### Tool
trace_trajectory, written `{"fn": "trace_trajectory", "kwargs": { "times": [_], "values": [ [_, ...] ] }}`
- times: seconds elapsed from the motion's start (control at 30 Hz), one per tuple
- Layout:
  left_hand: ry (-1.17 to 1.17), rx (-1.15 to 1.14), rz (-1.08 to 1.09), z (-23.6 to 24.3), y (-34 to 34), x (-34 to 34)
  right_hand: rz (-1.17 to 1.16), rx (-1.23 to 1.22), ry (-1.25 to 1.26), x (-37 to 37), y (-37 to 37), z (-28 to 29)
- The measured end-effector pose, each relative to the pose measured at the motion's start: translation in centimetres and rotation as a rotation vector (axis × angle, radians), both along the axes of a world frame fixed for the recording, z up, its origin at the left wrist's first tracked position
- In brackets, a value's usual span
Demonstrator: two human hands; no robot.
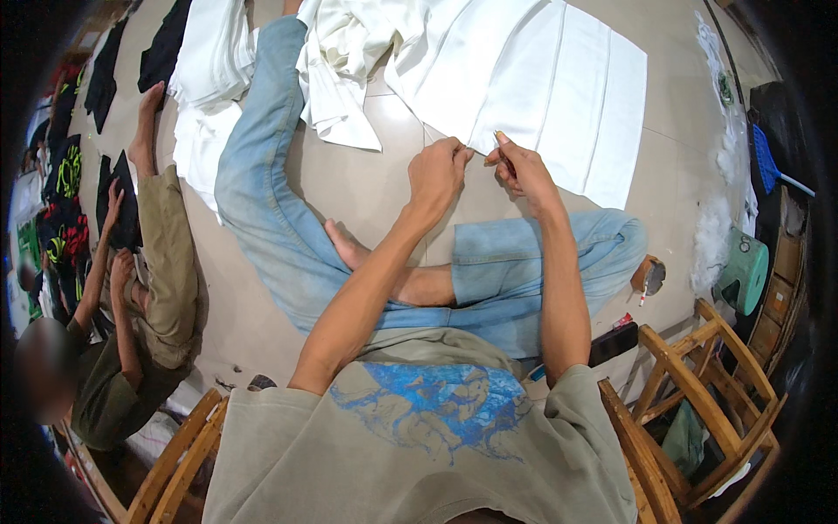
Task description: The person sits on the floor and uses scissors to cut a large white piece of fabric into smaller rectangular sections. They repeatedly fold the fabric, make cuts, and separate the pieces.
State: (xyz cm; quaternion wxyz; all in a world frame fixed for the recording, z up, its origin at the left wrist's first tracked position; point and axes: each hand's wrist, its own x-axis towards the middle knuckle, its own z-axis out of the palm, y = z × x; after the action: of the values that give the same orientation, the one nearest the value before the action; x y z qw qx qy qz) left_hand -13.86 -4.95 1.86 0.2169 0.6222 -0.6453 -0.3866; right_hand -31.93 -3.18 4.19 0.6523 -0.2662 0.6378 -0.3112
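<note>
My left hand [436,177] is closed, thumb and forefinger pinching the near corner of a white cloth piece [489,79]. Close by on the right, my right hand [526,173] is curled around something small with yellowish ends; its kind is too small to make out. The cloth pieces lie overlapped in a fan on the tiled floor, beyond my folded leg. A crumpled heap of white cloth [349,52] adjoins them on the left.
A stack of white cloth [209,52] lies beyond my left leg. At the left, another person [131,349] sits near black cloth pieces [122,201]. A wooden chair [707,393], a phone [614,344] and a green plastic stool [742,271] are on the right.
</note>
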Motion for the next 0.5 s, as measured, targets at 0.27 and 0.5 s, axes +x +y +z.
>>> {"fn": "trace_trajectory", "kwargs": {
  "times": [0.27,0.5],
  "values": [
    [-0.022,-0.249,-0.123,-1.1,0.6,1.4,0.286,0.076,0.165,0.0,-0.7,-0.9],
    [-0.013,-0.340,-0.171,-1.5,0.9,1.5,0.311,0.157,0.105,0.3,-2.1,-0.7]
  ]
}}
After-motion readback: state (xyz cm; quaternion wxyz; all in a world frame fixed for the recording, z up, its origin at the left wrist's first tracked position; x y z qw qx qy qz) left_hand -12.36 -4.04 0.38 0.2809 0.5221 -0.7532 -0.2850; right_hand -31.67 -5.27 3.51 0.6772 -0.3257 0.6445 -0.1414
